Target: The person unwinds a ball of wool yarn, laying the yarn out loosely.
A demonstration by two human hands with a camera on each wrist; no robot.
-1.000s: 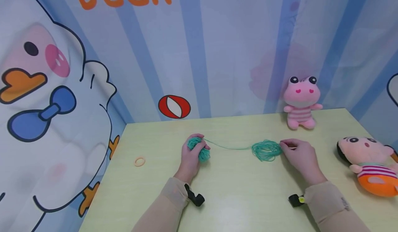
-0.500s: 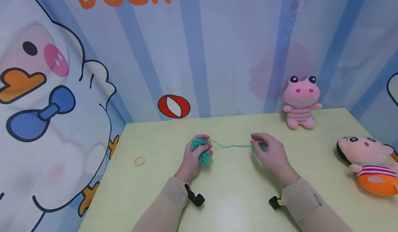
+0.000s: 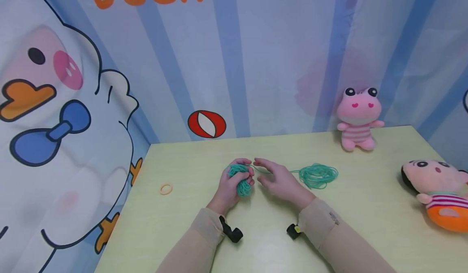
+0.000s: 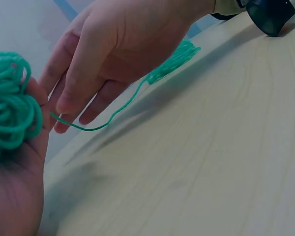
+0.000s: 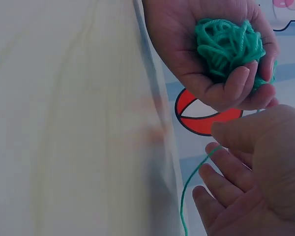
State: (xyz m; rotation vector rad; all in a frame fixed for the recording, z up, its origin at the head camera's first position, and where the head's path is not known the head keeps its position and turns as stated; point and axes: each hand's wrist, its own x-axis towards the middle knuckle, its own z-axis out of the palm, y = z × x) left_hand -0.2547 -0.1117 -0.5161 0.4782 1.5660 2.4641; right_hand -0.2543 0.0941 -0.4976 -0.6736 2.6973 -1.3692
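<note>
Head view: at the middle of the counter (image 3: 261, 240), towards its far edge, the left hand (image 3: 227, 189) holds a green yarn bundle (image 3: 237, 170), its grip closed about it, thumb laid across the front. To the right of both hands, closer to the counter's far edge than its near side, lies a loose coil (image 3: 318, 176) of the same yarn. A single strand (image 4: 96, 129) joins the two, running past the right hand (image 3: 279, 182), which is close beside the left. The right grip is spread: thumb and fingers stand apart, the strand passing between them, and no firm pinch shows. A band (image 3: 161, 190) lies by the left edge; a pink toy (image 3: 358, 110) sits near the far right corner, and a doll (image 3: 442, 200) lies along the right edge. In this inspector's judgement, the step in hand is winding the strand onto the bundle. To do it well, the left grip should stay snug without crushing the loops, and the right should guide the strand under light, even tension, laying each turn beside the last. Pull should be gentle and steady, since a jerk could drag the coil across the counter or knot its loops.
</note>
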